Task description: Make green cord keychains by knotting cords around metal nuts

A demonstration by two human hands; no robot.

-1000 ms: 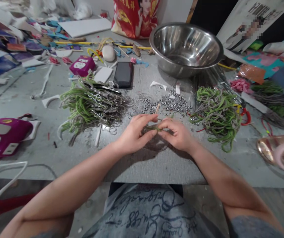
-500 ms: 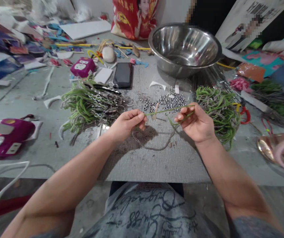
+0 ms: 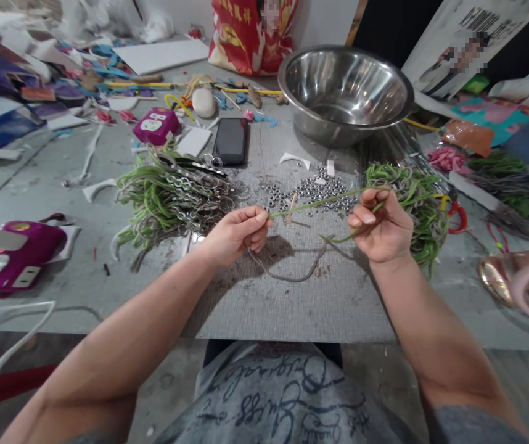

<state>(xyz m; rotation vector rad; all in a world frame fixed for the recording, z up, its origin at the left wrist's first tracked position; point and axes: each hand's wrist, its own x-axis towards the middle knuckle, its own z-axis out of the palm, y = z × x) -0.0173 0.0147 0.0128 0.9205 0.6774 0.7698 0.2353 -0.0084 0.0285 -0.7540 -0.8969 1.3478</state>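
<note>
A thin green cord [image 3: 317, 201] is stretched above the table between my two hands. My left hand [image 3: 241, 231] pinches one part of it between thumb and forefinger. On the other side my right hand [image 3: 380, 225] is closed on the cord, with a green length hanging back below its fingers. A grey cord [image 3: 287, 279] loops down between the hands over the tabletop. Behind the cord lie many small silver beads [image 3: 324, 190]. Beside my left hand is a bundle of green and grey cords with metal chains [image 3: 176, 191]; a heap of similar cords [image 3: 424, 216] lies behind my right hand.
A steel bowl [image 3: 345, 98] stands at the back, near a black phone [image 3: 230, 142]. Purple boxes [image 3: 15, 256] sit on the left, with scraps [image 3: 28, 80] piled behind. Red-handled scissors [image 3: 457, 217] and a pink-and-gold object [image 3: 523, 277] are on the right.
My right hand has moved right and slightly up, drawing the green cord out longer. My left hand has stayed almost where it was, still pinching.
</note>
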